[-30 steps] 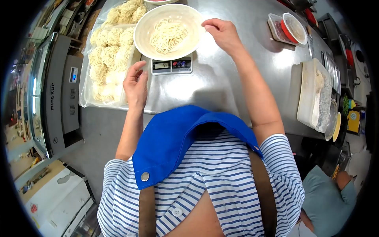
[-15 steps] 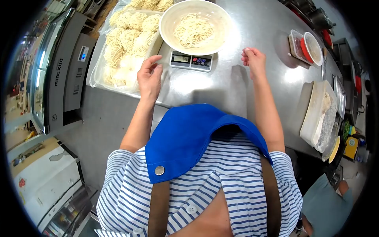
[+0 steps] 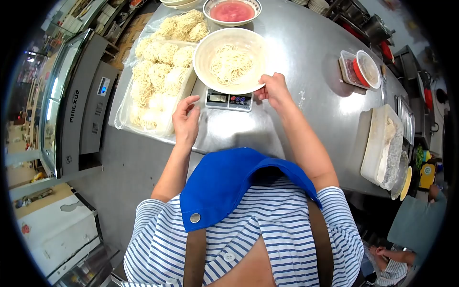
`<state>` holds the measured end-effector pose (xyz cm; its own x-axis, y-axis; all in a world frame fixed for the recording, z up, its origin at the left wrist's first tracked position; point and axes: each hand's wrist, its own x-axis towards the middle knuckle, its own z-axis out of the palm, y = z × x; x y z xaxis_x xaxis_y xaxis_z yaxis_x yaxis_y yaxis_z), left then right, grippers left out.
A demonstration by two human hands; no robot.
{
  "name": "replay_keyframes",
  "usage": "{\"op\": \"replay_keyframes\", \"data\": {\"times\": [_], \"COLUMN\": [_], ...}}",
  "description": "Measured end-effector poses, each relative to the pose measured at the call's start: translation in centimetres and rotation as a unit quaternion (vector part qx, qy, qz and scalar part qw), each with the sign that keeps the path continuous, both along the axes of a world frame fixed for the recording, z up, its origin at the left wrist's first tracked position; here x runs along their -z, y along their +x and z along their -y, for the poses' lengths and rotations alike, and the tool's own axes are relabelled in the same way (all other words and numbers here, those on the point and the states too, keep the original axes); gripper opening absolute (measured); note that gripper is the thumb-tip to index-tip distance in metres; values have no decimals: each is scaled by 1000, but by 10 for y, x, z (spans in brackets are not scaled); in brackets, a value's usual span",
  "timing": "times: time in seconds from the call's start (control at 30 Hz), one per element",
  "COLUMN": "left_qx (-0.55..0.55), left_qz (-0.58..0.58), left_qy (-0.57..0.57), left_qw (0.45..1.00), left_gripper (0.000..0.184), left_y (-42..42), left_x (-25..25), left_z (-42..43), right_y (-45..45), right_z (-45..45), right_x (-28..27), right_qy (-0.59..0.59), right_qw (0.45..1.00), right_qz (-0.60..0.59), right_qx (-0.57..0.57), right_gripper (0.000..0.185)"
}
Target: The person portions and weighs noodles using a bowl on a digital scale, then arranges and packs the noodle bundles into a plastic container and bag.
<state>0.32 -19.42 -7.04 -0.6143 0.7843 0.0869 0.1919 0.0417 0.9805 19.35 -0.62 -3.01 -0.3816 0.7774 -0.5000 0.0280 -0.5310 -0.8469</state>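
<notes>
Head view: right hand (image 3: 273, 91) grips bowl (image 3: 204, 58), noodles (image 3: 231, 63) already in; left hand (image 3: 186, 120) empty; noodle balls (image 3: 158, 74) left in box (image 3: 188, 86) by table's (image 3: 313, 57) left edge.

right hand (image 3: 273, 91): apart from noodle bowl (image 3: 256, 57) half a second ago, now pinching its near right rim | bowl of pink liquid (image 3: 256, 9): come into view beyond

- Pale yellow noodles (image 3: 231, 65), upper centre
- Cream bowl (image 3: 204, 58), upper centre
- Grey scale (image 3: 229, 102) with red and blue buttons (image 3: 233, 98)
- Bright blue apron (image 3: 220, 186), centre
- Blue-and-white striped shirt (image 3: 337, 229), lower centre
</notes>
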Motion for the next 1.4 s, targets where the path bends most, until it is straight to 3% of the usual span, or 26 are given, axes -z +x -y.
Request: {"op": "replay_keyframes", "data": {"times": [0.23, 0.33, 0.4, 0.67, 0.73, 0.8, 0.87, 0.9, 0.93, 1.0, 1.23, 1.4], "left_qx": [-1, 1, 11, 29, 28, 25, 21, 19, 19, 12, 2, -6], "left_qz": [-10, 15, 8, -19, -24, -29, -27, -27, -25, -23, -13, -18], "left_qy": [-49, -67, -58, -108, -111, -84, -81, -80, -82, -80, -78, -83], "left_qw": [999, 998, 998, 994, 993, 996, 996, 996, 996, 996, 997, 996], "left_gripper": [27, 27, 26, 26, 26, 27, 27, 27, 27, 28, 28, 27], "left_y": [1, 3, 6, 13, 12, 11, 11, 11, 11, 13, 13, 12], "left_x": [4, 14, 21, 24, 24, 26, 28, 29, 29, 27, 28, 31], "left_z": [3, 1, -3, -12, -12, -12, -12, -11, -11, -12, -5, -6], "right_y": [76, 120, 144, 170, 146, 125, 96, 78, 60, 31, 0, -2], "right_z": [-30, -41, -45, -28, -2, 21, 36, 44, 52, 65, 73, 74], "right_x": [22, 32, 40, 60, 50, 64, 85, 94, 99, 68, 68, 76], "right_qy": [-30, 9, 35, -4, -39, -33, 108, 322, 517, 592, 598, 597], "right_qw": [983, 975, 955, 926, 936, 975, 993, 938, 830, 722, 674, 669], "right_qz": [-117, -104, 20, -32, -80, -82, 40, 122, 195, 315, 361, 369], "right_qx": [140, 196, 292, 377, 342, 203, 16, -30, -74, -170, -239, -244], "right_gripper": [19, 20, 21, 27, 34, 35, 31, 26, 23, 27, 35, 36]}}
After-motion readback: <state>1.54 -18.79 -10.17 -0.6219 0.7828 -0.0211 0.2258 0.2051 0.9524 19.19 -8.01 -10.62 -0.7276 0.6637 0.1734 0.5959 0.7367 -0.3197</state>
